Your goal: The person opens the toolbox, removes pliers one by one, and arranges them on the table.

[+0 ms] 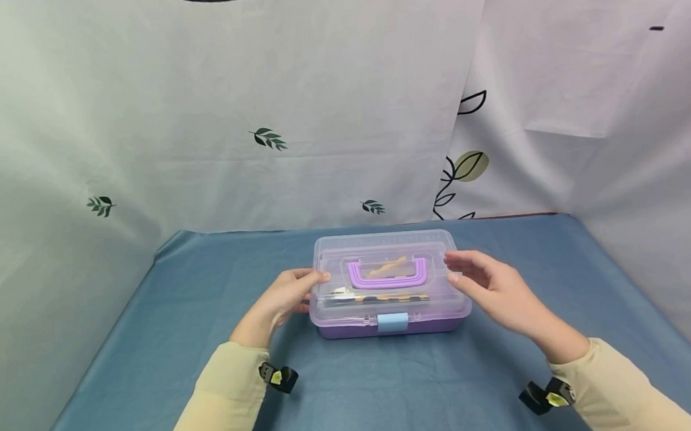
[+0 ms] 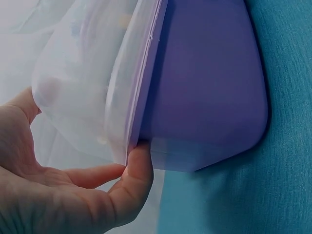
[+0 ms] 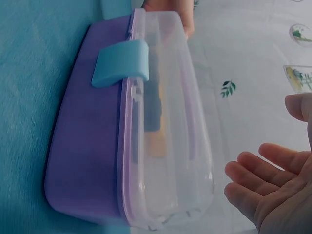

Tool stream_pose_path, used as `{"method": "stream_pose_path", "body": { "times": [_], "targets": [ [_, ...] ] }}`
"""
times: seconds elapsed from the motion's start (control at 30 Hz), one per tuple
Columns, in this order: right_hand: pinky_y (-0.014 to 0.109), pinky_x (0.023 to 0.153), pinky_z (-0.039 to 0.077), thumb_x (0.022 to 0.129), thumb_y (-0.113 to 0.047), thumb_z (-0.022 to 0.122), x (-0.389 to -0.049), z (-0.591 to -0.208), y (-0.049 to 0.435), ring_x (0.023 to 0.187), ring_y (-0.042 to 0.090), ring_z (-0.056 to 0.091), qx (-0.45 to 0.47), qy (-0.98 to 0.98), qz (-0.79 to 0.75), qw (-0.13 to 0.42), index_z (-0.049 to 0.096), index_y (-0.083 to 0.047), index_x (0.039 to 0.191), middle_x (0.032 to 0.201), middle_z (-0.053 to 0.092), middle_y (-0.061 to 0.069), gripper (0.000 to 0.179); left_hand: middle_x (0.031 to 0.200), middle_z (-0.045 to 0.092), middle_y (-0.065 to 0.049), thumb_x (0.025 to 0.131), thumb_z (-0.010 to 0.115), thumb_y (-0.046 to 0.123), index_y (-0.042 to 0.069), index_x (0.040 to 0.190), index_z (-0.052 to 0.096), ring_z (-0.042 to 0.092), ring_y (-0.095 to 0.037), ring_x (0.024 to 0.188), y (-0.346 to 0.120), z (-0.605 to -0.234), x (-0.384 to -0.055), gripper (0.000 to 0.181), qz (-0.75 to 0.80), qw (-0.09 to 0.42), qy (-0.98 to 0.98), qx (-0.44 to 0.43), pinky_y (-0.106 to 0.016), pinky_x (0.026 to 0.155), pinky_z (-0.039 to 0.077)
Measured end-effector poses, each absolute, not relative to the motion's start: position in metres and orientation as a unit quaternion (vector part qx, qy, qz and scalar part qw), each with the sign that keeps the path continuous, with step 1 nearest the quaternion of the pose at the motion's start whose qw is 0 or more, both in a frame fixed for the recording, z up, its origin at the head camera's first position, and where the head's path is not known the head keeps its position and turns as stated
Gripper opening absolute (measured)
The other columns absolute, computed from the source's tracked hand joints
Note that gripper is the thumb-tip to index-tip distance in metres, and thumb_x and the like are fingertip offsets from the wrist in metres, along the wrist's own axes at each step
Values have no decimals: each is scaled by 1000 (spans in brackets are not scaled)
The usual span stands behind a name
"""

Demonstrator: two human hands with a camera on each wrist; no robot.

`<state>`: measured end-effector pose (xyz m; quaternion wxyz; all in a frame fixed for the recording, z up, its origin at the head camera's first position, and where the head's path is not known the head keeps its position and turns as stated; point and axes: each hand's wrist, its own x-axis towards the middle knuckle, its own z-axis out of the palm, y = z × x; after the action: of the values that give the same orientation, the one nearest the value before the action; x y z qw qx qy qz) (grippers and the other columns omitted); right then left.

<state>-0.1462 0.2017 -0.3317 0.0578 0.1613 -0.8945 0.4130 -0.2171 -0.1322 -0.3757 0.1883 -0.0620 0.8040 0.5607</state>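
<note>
A purple plastic storage box (image 1: 427,326) with a clear lid (image 1: 384,241) stands on the blue cloth. A light-blue latch (image 1: 392,323) sits at its front, and a purple handle (image 1: 389,282) lies flat on top. My left hand (image 1: 282,300) grips the box's left end; its thumb presses the lid top, and in the left wrist view its fingers (image 2: 136,178) curl at the lid's rim. Beside the right end is my right hand (image 1: 498,291), fingers relaxed and apart from the lid in the right wrist view. Through the lid show a tan item and a long black-and-yellow item.
Blue cloth (image 1: 360,397) covers the table. White fabric with printed leaves (image 1: 337,108) hangs behind and along both sides. A small black device (image 1: 279,377) is worn at the left cuff, and another (image 1: 547,396) at the right cuff.
</note>
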Motion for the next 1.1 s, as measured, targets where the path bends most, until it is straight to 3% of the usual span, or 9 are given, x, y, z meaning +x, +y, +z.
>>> {"method": "stream_pose_path", "body": {
  "times": [0.2,0.33,0.6,0.8,1.1],
  "targets": [
    [16,86,50,95,-26,56,-140,-331,197,107,11,61,164,-887,426,63,57,-9,127,121,64,8,36,130,55,-14,88,60,39,3,142,38,55,-29,114,-132,-376,-216,69,561,191,803,-66,-34,81,54],
    [15,85,51,96,-22,55,-137,-334,194,101,1,61,173,-866,467,39,57,-4,125,119,65,12,35,132,54,-14,88,60,40,3,142,38,54,-30,115,-133,-377,-216,69,559,192,804,-67,-35,83,53],
    [25,86,55,98,-21,51,-138,-344,189,99,7,66,162,-786,590,-87,53,11,124,118,61,28,41,133,53,-16,88,60,40,1,142,38,53,-31,115,-133,-377,-216,70,562,188,803,-64,-37,85,53],
    [31,88,56,98,-23,50,-135,-360,182,98,13,67,153,-756,613,-171,50,16,123,115,61,31,46,132,53,-17,87,60,40,1,141,38,53,-31,114,-133,-378,-216,70,566,185,801,-64,-37,83,53],
    [37,88,56,98,-32,48,-133,-387,170,99,19,67,112,-731,624,-253,51,14,124,117,61,29,53,131,54,-17,88,60,40,1,141,39,54,-30,112,-133,-377,-215,70,564,183,803,-64,-35,81,54]
  ]
}}
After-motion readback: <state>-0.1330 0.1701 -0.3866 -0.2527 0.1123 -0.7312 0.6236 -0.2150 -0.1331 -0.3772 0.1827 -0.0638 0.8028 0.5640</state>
